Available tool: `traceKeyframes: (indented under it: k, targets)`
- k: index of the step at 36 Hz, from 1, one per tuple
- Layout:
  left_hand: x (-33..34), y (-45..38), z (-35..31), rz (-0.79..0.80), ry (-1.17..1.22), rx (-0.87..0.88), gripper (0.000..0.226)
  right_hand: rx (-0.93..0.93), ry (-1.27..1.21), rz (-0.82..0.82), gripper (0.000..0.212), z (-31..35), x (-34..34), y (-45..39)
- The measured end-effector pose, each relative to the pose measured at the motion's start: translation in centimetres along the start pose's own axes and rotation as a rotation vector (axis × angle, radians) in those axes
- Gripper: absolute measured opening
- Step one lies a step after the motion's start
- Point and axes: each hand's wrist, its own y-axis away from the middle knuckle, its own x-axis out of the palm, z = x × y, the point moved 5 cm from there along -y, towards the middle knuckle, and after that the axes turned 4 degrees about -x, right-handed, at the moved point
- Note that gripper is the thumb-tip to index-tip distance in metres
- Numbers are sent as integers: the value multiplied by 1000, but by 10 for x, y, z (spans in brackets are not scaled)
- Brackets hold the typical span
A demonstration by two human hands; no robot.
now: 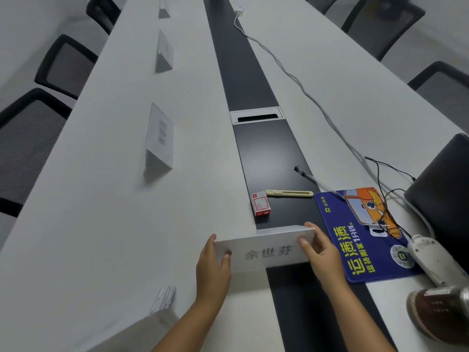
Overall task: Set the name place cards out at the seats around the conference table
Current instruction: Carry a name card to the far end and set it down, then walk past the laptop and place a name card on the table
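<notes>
Nearest, low at the left, a stack of spare cards [165, 299] seems to wait on the worktop [101, 224], though blur makes that hard to confirm. Just beyond, the place card [264, 246] is held at the head of the worktop, across its dark centre strip [266, 148], name facing the person, probably so it can be squared before being set down. The left hand [213, 265] pinches its left end, thumb on the printed face, fingers behind; the right hand [321, 252] grips the right end likewise. Both forearms reach forward, wrists level. To the right lie a blue mouse pad [360, 240], a red box [261, 204] and a pen [314, 181]. Farther off, three placed cards [158, 138] stand along the left side, one facing each chair [28, 138].
</notes>
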Motion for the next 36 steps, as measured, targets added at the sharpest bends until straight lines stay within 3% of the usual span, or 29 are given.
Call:
traceKeyframes:
  k: [10, 15, 18, 22, 27, 31, 33, 36]
  targets:
    - [2, -3, 4, 17, 8, -7, 55, 7, 25, 2, 48, 2, 0, 1]
    - [-3, 2, 2, 6, 20, 1, 69, -36, 23, -83, 59, 9, -3, 8]
    - [-18, 16, -1, -43, 37, 70, 70, -94, 58, -183, 58, 16, -6, 23]
    - [-57, 53, -3, -120, 159, 253, 55, -172, 95, -242, 46, 32, 1, 55]
    - [-119, 88, 29, -361, 254, 359, 37, -289, 137, -117, 39, 48, 39, 97]
    - [-163, 111, 68, -575, 197, 376, 30, -375, 131, 153, 28, 58, 89, 126]
    - [-184, 121, 91, -663, 136, 362, 35, -346, 177, 304, 40, 58, 118, 140]
    - [-211, 130, 127, -770, 55, 245, 58, -281, 210, 445, 65, 51, 156, 156]
